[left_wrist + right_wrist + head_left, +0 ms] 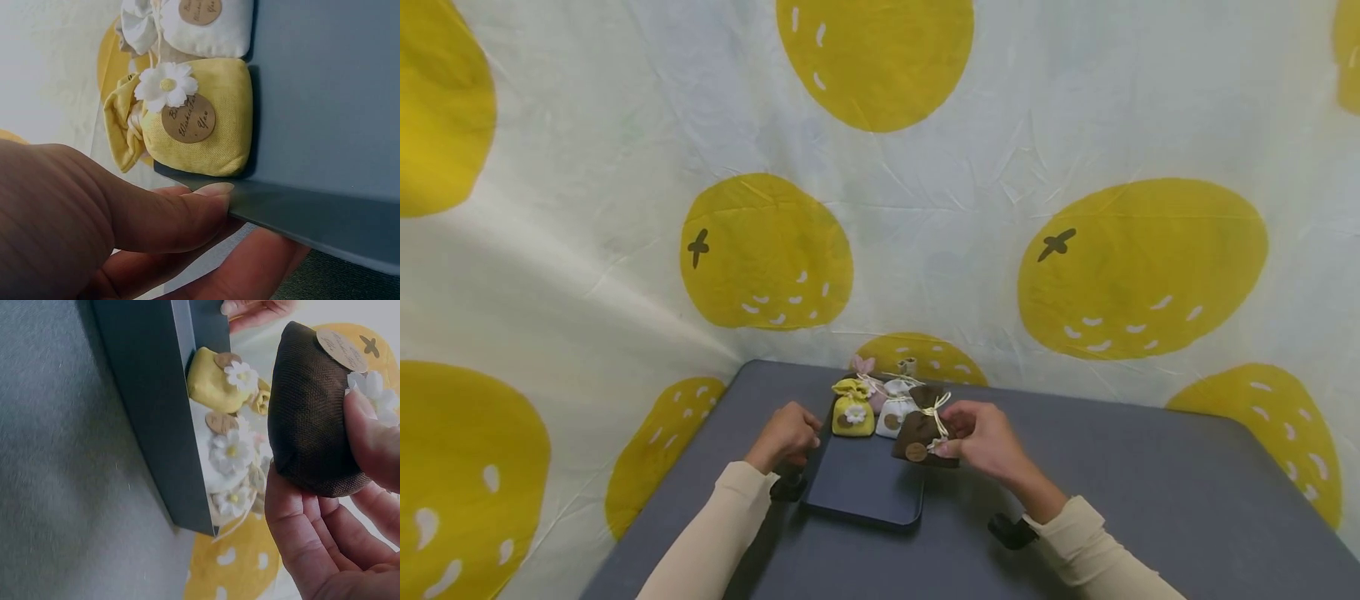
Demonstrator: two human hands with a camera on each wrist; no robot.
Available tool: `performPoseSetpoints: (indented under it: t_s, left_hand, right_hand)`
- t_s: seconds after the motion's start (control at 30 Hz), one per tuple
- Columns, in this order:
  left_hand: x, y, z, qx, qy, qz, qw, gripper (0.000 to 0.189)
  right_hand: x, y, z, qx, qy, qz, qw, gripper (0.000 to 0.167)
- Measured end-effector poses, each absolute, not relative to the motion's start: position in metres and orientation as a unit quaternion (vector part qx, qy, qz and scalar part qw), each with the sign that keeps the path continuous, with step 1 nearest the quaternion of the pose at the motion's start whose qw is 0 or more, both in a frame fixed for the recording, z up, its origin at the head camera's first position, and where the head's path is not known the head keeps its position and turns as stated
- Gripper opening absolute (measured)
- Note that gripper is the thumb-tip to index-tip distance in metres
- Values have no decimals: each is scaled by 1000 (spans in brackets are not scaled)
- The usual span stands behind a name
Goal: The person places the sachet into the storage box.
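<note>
A dark shallow tray (865, 483) lies on the table, and my left hand (792, 435) pinches its left wall between thumb and fingers. My right hand (988, 437) holds a brown drawstring pouch (306, 412) above the tray's right side. That pouch has a round tag, a white flower and a pale tied string. Inside the tray's far end sit a yellow pouch (219, 153) with a daisy, a white pouch (228, 34) beside it, and a pink pouch (877, 403) behind. Another pale pouch (907, 367) at the back is mostly hidden.
A dark grey table (1135, 500) extends on both sides of the tray. Behind it hangs a white cloth (925, 208) printed with large yellow fruit shapes, close to the table's far edge.
</note>
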State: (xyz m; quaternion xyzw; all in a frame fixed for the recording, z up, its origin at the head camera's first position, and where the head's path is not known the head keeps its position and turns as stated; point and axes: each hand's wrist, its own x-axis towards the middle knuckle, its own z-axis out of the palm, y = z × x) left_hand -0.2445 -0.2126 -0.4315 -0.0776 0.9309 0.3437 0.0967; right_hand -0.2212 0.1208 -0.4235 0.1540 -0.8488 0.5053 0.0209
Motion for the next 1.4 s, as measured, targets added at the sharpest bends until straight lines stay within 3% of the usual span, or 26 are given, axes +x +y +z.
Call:
performPoseSetpoints:
  t_s: [0.8, 1.4]
  left_hand:
    - [-244, -210, -435, -73, 930, 348, 91, 29]
    - [-239, -205, -442, -62, 919, 380, 89, 31]
  right_hand:
    - [-230, 54, -437, 184, -860, 472, 60, 37]
    - [-237, 40, -465, 235, -893, 374, 81, 31]
